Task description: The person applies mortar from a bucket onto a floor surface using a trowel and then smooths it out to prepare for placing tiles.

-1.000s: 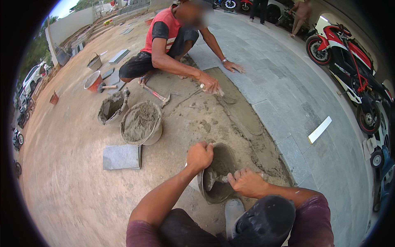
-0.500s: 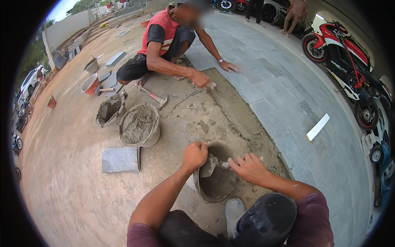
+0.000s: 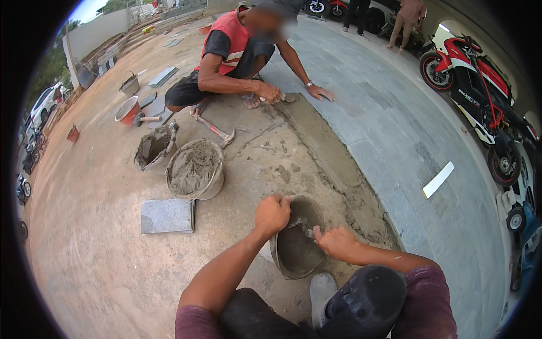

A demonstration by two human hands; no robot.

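Between my arms stands a tilted bucket (image 3: 299, 257), its inner wall coated with grey cement. My left hand (image 3: 273, 214) is closed on its rim at the left. A trowel is held by its handle in my right hand (image 3: 337, 244), fingers wrapped round it. The trowel's blade (image 3: 301, 224) is inside the bucket, partly smeared with mortar and hard to make out. Just beyond runs a strip of wet mortar (image 3: 333, 155) along the edge of the grey stone paving (image 3: 384, 147). At its far end a crouching co-worker (image 3: 228, 62) holds another trowel (image 3: 289, 98), the other hand flat on the paving.
To the left stand a bucket full of mortar (image 3: 195, 172), a second mortar-coated bucket (image 3: 153, 150) and a stack of stone tiles (image 3: 167, 217). A hammer (image 3: 217, 131) lies near the co-worker. A white strip (image 3: 438, 181) rests on the paving; a red motorcycle (image 3: 471, 85) is parked at right.
My right hand has tightened and turned, and the trowel blade has shifted inside the bucket. The co-worker's trowel hand has drawn back toward the far end of the mortar strip.
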